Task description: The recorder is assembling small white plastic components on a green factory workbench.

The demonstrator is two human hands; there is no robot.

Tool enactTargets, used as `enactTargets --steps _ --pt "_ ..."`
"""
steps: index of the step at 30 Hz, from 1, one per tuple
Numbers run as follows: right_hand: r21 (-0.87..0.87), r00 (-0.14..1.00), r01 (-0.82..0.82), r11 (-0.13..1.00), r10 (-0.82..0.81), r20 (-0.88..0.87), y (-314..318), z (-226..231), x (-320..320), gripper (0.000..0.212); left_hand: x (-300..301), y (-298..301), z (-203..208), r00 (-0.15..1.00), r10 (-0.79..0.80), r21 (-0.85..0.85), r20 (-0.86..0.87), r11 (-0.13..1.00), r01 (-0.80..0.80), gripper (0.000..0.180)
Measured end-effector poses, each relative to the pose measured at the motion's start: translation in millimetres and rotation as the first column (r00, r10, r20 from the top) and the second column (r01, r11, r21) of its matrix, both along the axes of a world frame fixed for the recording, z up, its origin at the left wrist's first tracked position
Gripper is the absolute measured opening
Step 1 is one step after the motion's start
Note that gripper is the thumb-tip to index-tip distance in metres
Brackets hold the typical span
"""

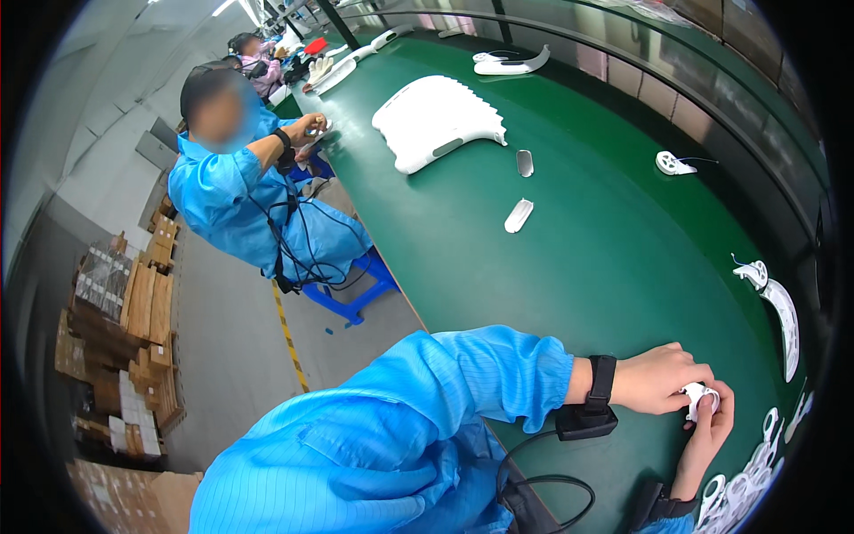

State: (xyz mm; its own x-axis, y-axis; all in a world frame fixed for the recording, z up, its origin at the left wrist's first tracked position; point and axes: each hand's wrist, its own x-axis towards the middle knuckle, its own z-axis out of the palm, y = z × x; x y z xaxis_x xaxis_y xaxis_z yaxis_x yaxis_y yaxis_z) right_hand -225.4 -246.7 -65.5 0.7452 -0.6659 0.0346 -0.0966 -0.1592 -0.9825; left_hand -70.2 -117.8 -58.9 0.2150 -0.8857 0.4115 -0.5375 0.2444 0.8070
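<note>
Over the green table, my left hand (660, 377) and my right hand (709, 438) meet at a small white plastic part (697, 398) with rounded openings. Fingers of both hands are closed around it, and they cover much of its shape. Just below my right hand, near the picture's rim, lies a pile of white ring-ended plastic parts (743, 485). Farther off to the right are a long curved white shell (783, 325) and a white wheel-like piece (753, 273) with a thin wire.
A stack of white curved shells (440, 120) sits on the far table (569, 267), near two small oval covers (519, 215). Another wheel-like part (673, 164) lies by the far rail. To the left, a co-worker in blue (240, 187) sits on a blue stool (356, 289). A black cable (556, 481) hangs beside my left wrist.
</note>
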Motion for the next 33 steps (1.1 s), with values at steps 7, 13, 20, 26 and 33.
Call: enactTargets --steps 7,13,20,26,33 --pt "-0.016 1.000 -0.027 1.000 0.026 -0.010 0 -1 0 0.023 -2 -4 -4 1.000 -0.004 0.007 -0.003 1.000 0.004 0.033" --pt "-0.039 0.999 -0.022 0.999 0.021 -0.033 2 -3 2 0.026 1 -1 -4 1.000 -0.005 0.015 -0.003 1.000 0.005 0.031" --pt "0.021 1.000 0.002 1.000 -0.002 0.000 2 -5 5 0.024 5 0 -8 1.000 0.008 0.015 0.012 1.000 -0.008 0.026" --pt "-0.064 1.000 0.027 0.998 -0.026 0.015 8 -4 11 0.030 9 1 -4 0.998 -0.028 0.047 -0.057 0.998 0.031 0.025" --pt "0.008 0.993 0.120 0.993 -0.121 0.008 20 4 18 0.036 15 4 -5 0.994 0.013 0.111 -0.109 0.994 -0.001 0.034"
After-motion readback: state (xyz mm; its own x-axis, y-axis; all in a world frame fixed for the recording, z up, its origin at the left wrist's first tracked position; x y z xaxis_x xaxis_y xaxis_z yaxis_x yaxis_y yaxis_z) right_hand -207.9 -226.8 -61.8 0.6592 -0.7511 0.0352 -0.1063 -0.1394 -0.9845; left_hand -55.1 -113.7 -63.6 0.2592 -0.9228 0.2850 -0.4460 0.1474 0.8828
